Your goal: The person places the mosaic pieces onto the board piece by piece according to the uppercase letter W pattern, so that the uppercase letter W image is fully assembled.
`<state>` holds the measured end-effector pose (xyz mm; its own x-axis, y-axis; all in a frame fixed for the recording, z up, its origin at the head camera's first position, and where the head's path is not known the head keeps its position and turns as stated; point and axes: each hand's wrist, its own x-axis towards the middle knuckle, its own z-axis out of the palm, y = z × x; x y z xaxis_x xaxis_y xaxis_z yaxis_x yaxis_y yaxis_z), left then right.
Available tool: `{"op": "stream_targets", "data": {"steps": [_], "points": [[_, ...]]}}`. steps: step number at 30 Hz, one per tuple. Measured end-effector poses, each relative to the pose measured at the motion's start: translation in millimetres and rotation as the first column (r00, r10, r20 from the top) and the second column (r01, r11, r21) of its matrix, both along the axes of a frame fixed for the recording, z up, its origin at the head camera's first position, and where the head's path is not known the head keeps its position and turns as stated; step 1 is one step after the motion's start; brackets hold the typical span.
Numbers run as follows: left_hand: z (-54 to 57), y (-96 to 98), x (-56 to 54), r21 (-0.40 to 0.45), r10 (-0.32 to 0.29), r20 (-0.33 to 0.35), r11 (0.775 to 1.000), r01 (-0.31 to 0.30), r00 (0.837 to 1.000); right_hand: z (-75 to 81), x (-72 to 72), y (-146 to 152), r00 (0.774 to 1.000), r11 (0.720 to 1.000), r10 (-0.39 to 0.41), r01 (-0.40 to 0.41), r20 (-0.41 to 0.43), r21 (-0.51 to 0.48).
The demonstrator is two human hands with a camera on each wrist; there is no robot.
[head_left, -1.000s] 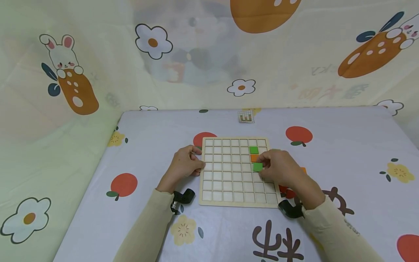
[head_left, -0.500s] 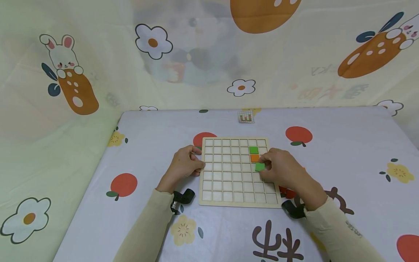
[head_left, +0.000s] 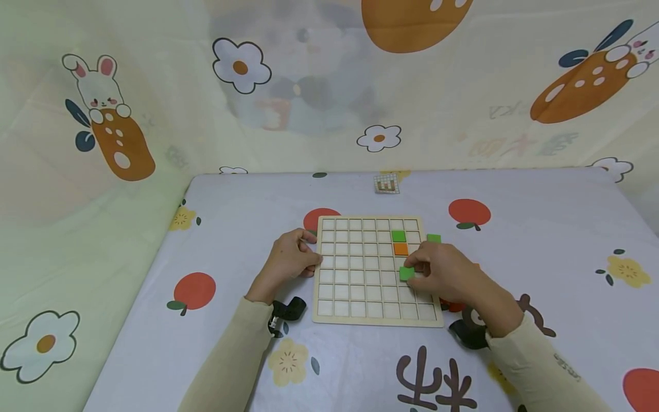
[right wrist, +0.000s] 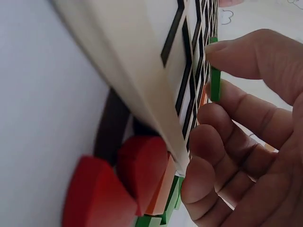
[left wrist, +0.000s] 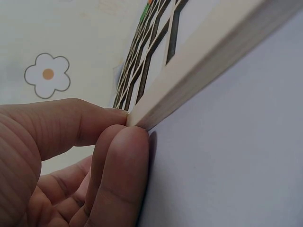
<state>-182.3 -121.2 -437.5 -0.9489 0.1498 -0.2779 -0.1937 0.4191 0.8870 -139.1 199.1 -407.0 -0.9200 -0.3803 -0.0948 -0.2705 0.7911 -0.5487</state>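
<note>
A wooden grid board [head_left: 378, 322] lies flat on the table. My left hand [head_left: 289, 257] holds its left edge, with the thumb and curled fingers against the wooden rim in the left wrist view. Between thumb and forefinger of my right hand [head_left: 448, 272], a green square tile [head_left: 407, 273] is pinched over the right part of the board, tilted on edge in the right wrist view. A second green tile [head_left: 399, 236] sits in a cell near the top right, with an orange tile [head_left: 400, 249] in the cell just below it.
Another green tile [head_left: 434, 238] lies right of the board. Red pieces [right wrist: 97, 196] and several orange and green ones lie along its right side, partly hidden by the right hand. A small card with a printed grid [head_left: 386, 183] lies behind the board.
My right hand, with the green tile, has shifted one cell or so toward the front of the board. The green tile beside the board shows more fully. My left hand stays put.
</note>
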Motion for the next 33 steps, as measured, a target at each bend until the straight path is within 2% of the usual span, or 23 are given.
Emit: {"op": "stream_targets", "data": {"steps": [5, 33], "points": [[0.1, -0.3, 0.0, 0.002, -0.002, -0.001, 1.0, 0.002, 1.0, -1.6, 0.6, 0.1, 1.0, 1.0, 0.001, -0.001, 0.031, -0.001], [-0.7, -0.9, -0.2, 0.015, 0.006, 0.014, 1.0, -0.006, 1.0, -4.1, 2.8, 0.0, 1.0, 1.0, 0.023, -0.022, 0.015, -0.015]]}}
